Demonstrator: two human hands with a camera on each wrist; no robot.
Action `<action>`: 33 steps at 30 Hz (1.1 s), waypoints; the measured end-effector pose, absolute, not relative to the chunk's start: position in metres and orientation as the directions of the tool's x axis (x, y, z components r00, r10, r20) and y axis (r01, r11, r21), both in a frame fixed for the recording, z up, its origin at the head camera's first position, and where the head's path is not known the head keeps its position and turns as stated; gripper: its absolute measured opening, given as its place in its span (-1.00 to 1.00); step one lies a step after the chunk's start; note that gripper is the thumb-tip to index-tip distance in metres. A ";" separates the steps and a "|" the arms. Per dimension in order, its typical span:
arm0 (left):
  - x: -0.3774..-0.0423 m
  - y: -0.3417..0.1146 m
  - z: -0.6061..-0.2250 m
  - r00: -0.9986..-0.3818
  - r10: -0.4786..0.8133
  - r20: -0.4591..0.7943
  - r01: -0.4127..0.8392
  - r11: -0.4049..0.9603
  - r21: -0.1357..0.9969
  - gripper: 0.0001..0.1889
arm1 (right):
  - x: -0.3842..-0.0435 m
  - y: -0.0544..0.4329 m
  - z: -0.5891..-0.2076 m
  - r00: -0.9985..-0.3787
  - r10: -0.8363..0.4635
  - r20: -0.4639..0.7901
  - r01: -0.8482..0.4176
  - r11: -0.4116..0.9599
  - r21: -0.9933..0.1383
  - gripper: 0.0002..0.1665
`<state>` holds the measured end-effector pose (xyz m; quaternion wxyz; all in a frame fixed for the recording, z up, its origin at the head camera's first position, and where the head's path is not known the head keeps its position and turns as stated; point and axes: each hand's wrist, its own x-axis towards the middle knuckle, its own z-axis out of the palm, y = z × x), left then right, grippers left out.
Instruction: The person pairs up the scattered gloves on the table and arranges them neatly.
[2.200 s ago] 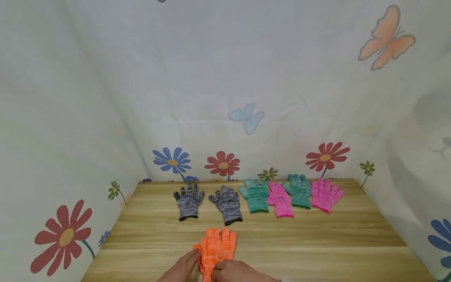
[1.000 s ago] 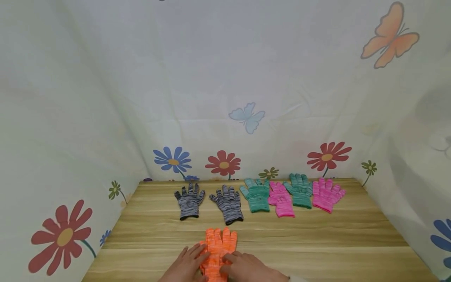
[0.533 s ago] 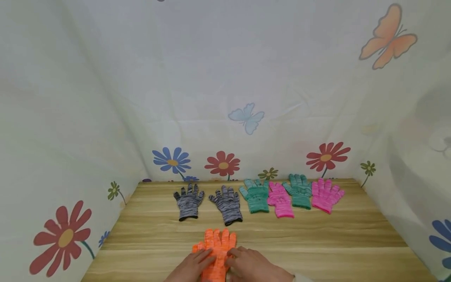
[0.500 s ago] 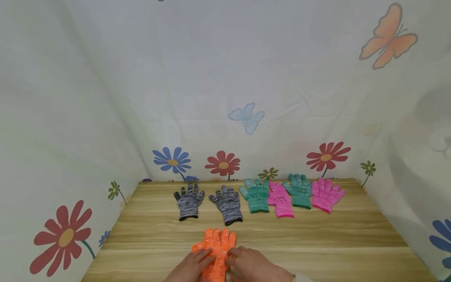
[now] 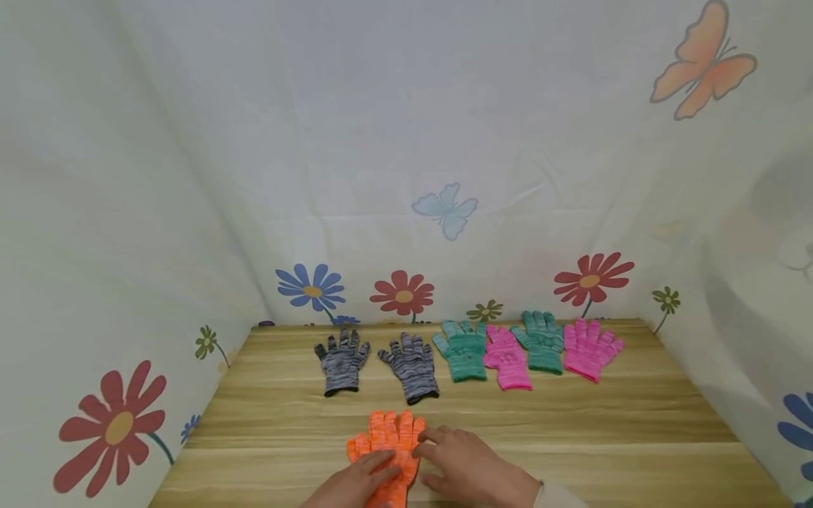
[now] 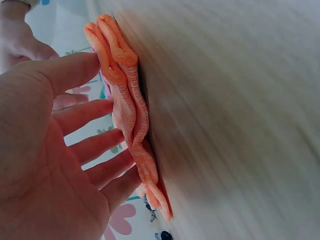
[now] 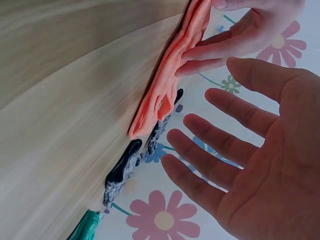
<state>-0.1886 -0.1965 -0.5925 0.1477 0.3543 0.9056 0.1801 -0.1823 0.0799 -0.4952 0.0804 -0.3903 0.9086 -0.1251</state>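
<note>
Two orange knitted gloves (image 5: 392, 443) lie stacked at the front of the table, fingers pointing away from me; their layered edges (image 6: 135, 100) show in the left wrist view. My left hand (image 5: 356, 483) rests its nearly straight fingertips on the upper glove, near the palm and cuff. To the right of the stack is my right hand (image 5: 466, 462), its fingers spread. The right wrist view shows this right hand (image 7: 260, 145) holding nothing and apart from the orange gloves (image 7: 167, 75). The cuff end is partly hidden by my left hand and the frame edge.
Behind lie two grey-black gloves (image 5: 341, 363), two green gloves (image 5: 466, 353) and two pink gloves (image 5: 589, 351) in a row on the wooden table (image 5: 571, 423). One pink glove (image 5: 508, 360) sits between the green ones. Printed cloth walls (image 5: 356, 176) enclose the table.
My right hand has lifted off the orange gloves and moved slightly right and away from me. My left hand remains on them, having moved right onto the upper glove.
</note>
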 end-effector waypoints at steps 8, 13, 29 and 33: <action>-0.203 -0.209 -0.623 -0.678 0.728 -0.102 0.654 0.661 0.367 -0.31 | -0.184 0.086 -0.491 -0.723 -0.690 -0.036 -0.654 0.700 -0.286 -0.66; -0.189 -0.202 -0.590 -0.696 0.713 -0.090 0.635 0.669 0.387 -0.37 | -0.186 0.094 -0.488 -0.739 -0.673 -0.018 -0.641 0.712 -0.286 -0.63; -0.178 -0.174 -0.495 -0.838 0.540 -0.082 0.489 0.809 0.326 -0.43 | -0.191 0.131 -0.481 -0.804 -0.594 0.019 -0.571 0.762 -0.305 -0.61; -0.188 -0.180 -0.489 -0.852 0.523 -0.003 0.497 0.812 0.307 -0.41 | -0.190 0.139 -0.480 -0.808 -0.588 0.038 -0.570 0.765 -0.300 -0.53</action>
